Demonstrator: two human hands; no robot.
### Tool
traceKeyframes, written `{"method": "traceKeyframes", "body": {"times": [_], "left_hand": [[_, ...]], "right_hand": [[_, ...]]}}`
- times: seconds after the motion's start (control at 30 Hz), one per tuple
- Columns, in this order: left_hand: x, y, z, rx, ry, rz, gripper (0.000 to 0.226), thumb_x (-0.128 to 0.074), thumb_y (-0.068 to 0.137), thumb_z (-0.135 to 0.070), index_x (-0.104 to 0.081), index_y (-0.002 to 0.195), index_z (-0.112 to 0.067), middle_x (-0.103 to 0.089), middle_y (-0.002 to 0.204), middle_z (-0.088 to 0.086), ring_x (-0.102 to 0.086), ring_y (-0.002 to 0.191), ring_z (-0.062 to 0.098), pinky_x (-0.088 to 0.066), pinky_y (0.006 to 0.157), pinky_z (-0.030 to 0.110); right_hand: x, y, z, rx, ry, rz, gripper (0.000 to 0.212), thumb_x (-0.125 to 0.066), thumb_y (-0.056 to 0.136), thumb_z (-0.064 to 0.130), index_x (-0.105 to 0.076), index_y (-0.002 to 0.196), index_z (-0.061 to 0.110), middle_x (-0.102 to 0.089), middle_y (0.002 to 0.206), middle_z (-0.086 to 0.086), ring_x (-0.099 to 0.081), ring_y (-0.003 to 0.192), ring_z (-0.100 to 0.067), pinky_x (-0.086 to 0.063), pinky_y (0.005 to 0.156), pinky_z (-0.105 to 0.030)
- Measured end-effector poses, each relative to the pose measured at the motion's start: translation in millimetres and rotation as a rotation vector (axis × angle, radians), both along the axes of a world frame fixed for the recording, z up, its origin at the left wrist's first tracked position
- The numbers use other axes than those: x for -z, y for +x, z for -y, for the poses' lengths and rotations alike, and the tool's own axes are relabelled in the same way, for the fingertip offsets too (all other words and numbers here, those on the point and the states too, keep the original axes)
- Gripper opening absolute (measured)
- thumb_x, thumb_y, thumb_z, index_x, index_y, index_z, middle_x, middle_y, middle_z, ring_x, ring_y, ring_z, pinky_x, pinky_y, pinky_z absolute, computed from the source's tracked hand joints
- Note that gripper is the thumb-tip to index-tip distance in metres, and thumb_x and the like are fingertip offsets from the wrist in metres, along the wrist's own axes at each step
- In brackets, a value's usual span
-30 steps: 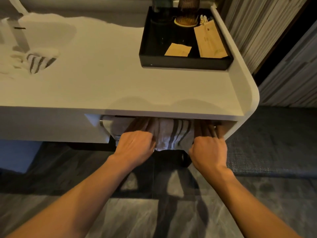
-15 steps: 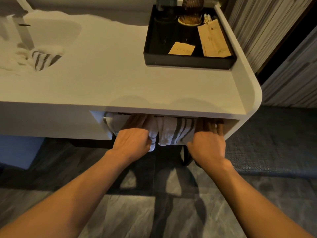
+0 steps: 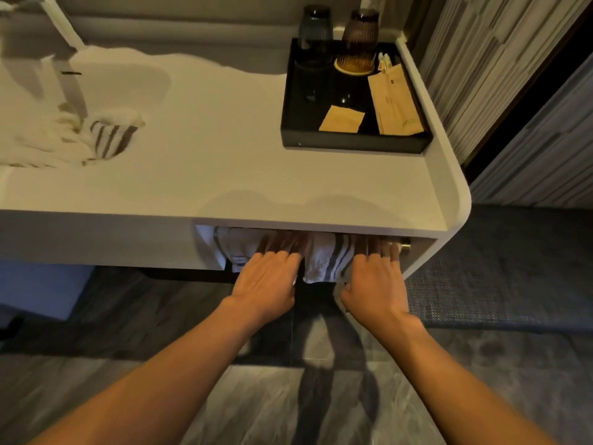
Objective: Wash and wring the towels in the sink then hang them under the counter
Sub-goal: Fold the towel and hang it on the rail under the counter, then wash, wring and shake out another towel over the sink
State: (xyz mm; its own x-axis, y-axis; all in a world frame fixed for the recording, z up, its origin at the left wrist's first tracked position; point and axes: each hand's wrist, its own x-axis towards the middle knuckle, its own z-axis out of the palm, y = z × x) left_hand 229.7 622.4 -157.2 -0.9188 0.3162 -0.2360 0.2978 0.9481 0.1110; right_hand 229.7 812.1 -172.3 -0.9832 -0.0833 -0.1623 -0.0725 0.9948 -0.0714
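Hung towel: white with dark stripes, draped under the desk front edge, between my two hands.
Left hand: I see the grip spread, fingers straight and reaching up over the cloth, palm flat on it.
Right hand: grip likewise spread, fingers extended onto the towel's right end, just beside a metal rail end.
Second towel: striped, bunched in the sink at far left.
Black tray: on the desk's right rear; holds two upturned tumblers and tan paper packets.
Floor: grey tile, with a woven mat at right.
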Motion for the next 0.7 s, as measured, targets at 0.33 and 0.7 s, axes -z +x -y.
{"method": "traceKeyframes", "body": {"times": [0.33,0.7], "left_hand": [[-119.3,124.8,125.1,-0.230,0.110,0.482,0.052,-0.046,0.098,-0.017,-0.039,0.149,-0.015,-0.037,0.156,0.009,-0.033,0.145,0.025,-0.027,0.118,0.035],[-253.5,93.5,380.1,-0.536,0.319,0.118,0.029,-0.043,0.086,-0.030,-0.070,0.097,-0.029,-0.072,0.108,-0.004,-0.065,0.097,0.017,-0.055,0.085,0.037]], "right_hand": [[-113.4,107.9,160.6,0.083,-0.163,0.560,0.056,-0.042,0.097,0.034,-0.039,0.150,0.015,-0.039,0.156,-0.013,-0.036,0.145,-0.031,-0.030,0.116,-0.040],[-246.4,32.8,391.6,-0.144,-0.412,0.254,0.026,-0.046,0.090,0.030,-0.064,0.090,0.011,-0.062,0.087,-0.007,-0.054,0.074,-0.025,-0.043,0.063,-0.032]]}}
